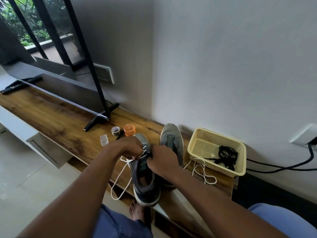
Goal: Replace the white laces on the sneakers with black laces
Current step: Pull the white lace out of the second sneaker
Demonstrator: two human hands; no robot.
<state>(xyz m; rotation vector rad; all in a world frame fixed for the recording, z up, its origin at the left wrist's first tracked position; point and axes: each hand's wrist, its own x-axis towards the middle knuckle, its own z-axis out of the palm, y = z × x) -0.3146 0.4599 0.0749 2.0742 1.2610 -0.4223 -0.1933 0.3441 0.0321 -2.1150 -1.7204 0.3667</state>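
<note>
Grey sneaker (145,179), white lace (120,177) half undone, trailing loose

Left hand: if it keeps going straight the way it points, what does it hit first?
The left hand points right, across the near sneaker. Its fingers are already at the white lace, and the right hand sits just beyond, so probably that, though depth is unclear.

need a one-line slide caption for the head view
Both hands, left hand and right hand, unthread the white lace from a grey sneaker; black laces wait in the basket.
</note>
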